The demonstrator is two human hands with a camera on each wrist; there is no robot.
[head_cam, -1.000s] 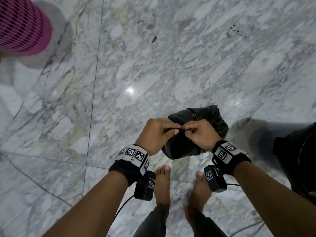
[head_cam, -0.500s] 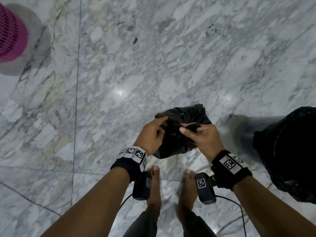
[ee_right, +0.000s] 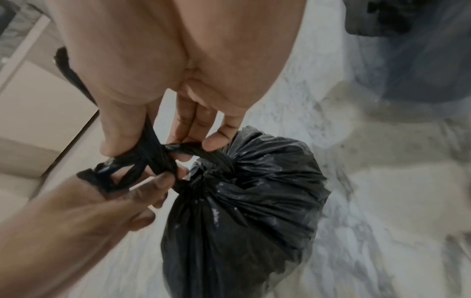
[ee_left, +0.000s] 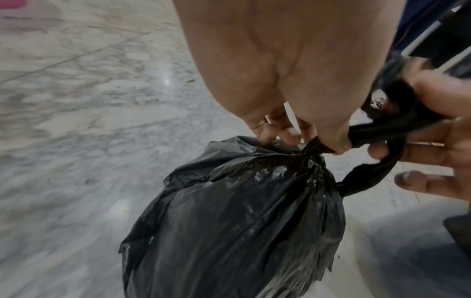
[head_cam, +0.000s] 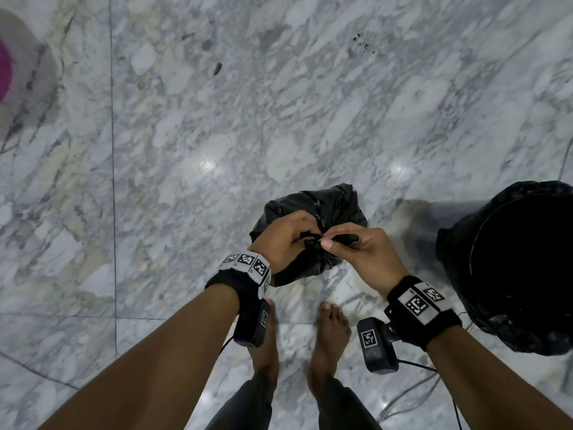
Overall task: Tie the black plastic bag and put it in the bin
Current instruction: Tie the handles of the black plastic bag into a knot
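A full black plastic bag [head_cam: 328, 209] hangs above the marble floor in front of my bare feet, its neck twisted into a cord. My left hand [head_cam: 286, 240] pinches the twisted neck [ee_left: 316, 147] at the bag's top. My right hand [head_cam: 362, 246] holds the looped end of the cord [ee_right: 142, 159] between thumb and fingers, right beside the left hand. In the wrist views the bag [ee_left: 242, 211] [ee_right: 249, 201] bulges below both hands. A black bin [head_cam: 521, 268] lined with a black bag stands open to the right.
White and grey marble floor [head_cam: 279, 119] spreads all around. A pink basket [head_cam: 4, 72] shows at the far left edge. Thin cables [head_cam: 412, 395] lie on the floor near my right foot. A pale cabinet [ee_right: 38, 104] appears in the right wrist view.
The view has shifted right, so the bin shows more and the pink basket less. My hands have worked the bag's neck into a twisted loop and stay close together.
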